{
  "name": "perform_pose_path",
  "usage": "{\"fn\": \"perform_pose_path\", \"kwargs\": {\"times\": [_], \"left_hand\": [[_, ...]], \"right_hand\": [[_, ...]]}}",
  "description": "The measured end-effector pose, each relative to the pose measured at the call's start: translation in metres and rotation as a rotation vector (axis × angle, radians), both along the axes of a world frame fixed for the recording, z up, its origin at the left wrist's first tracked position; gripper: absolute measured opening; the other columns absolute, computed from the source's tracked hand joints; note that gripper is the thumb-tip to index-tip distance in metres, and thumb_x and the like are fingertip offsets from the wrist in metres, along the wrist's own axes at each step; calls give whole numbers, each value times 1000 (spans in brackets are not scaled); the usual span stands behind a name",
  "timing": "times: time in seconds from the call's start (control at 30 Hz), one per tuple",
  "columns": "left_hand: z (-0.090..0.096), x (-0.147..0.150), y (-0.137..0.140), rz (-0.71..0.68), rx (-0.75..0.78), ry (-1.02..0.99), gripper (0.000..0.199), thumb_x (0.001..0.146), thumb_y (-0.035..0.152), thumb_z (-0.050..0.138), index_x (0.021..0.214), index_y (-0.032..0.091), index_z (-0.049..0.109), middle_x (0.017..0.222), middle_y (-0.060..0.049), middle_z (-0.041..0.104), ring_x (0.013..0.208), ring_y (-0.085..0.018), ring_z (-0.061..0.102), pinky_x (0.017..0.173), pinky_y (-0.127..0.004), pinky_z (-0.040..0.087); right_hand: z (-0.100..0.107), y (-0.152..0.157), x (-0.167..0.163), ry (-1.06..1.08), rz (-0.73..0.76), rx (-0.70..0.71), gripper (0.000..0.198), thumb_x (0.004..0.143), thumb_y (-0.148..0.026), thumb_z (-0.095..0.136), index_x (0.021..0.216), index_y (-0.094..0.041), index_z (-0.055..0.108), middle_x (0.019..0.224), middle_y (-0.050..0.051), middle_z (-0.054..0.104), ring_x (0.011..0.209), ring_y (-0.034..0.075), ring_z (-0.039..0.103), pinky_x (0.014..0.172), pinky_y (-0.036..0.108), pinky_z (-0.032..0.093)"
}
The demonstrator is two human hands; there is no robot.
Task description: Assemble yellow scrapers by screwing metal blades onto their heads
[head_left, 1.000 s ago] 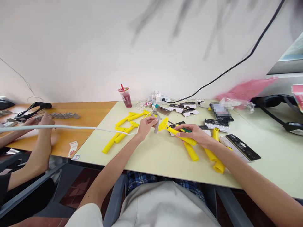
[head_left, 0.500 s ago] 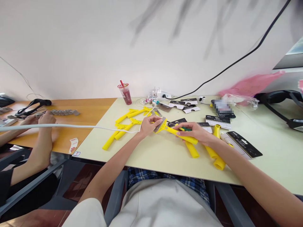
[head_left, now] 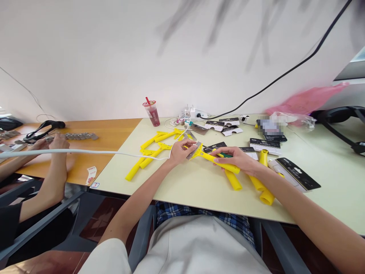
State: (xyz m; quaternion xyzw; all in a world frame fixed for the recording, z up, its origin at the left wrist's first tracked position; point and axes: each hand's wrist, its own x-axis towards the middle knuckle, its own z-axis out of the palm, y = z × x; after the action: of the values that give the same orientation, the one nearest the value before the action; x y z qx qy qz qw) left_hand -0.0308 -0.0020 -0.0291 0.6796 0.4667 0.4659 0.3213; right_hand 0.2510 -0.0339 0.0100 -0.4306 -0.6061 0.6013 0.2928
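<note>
Over the middle of the table, a yellow scraper [head_left: 220, 162] is held level between my two hands. My left hand [head_left: 180, 151] pinches its flat metal blade [head_left: 194, 151] between thumb and fingers. Around the yellow handle my right hand [head_left: 241, 159] is closed, its fingers partly hidden. A green-handled tool [head_left: 226, 155] with a thin dark shaft also lies in the right hand, above the scraper handle; its exact kind is hard to make out. More yellow scrapers [head_left: 154, 158] lie to the left, and several yellow handles [head_left: 234, 180] lie under and beside my right hand.
Black-and-white packaging cards [head_left: 296, 173] are scattered right and behind. A drink cup [head_left: 153, 114] stands at the back beside a power strip [head_left: 196, 113]. A white cable [head_left: 99, 151] crosses the view on the left. At the orange table [head_left: 114, 131] another person's hands [head_left: 58, 142] handle small grey parts.
The view has shifted slightly, so everything sits a little further right. Both hands keep their hold on the scraper, with almost no other movement.
</note>
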Motion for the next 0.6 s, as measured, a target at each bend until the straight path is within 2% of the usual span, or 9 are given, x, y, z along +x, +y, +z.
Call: {"fn": "perform_pose_path", "kwargs": {"times": [0.23, 0.47, 0.6], "left_hand": [[4, -3, 0, 1, 10, 11, 41, 87, 55, 80, 110, 22, 86, 99, -8, 84, 81, -19, 72, 65, -28, 52], [4, -3, 0, -18, 9, 9, 43, 88, 57, 80, 111, 21, 86, 98, -8, 83, 81, -18, 72, 63, -26, 49], [2, -2, 1, -25, 11, -16, 45, 87, 58, 81, 111, 20, 85, 94, -8, 82, 80, -17, 71, 64, -26, 50]], "right_hand": [[1, 0, 0, -7, 1, -21, 46, 64, -50, 101, 100, -25, 88, 94, 5, 82, 67, 18, 69, 66, 34, 60], [-2, 3, 2, -12, 9, -39, 49, 67, -53, 100, 104, -24, 87, 94, 5, 82, 70, 18, 70, 69, 34, 61], [-4, 4, 2, -8, 19, -41, 50, 67, -52, 101, 106, -23, 86, 99, 5, 81, 77, 19, 71, 71, 33, 62]]}}
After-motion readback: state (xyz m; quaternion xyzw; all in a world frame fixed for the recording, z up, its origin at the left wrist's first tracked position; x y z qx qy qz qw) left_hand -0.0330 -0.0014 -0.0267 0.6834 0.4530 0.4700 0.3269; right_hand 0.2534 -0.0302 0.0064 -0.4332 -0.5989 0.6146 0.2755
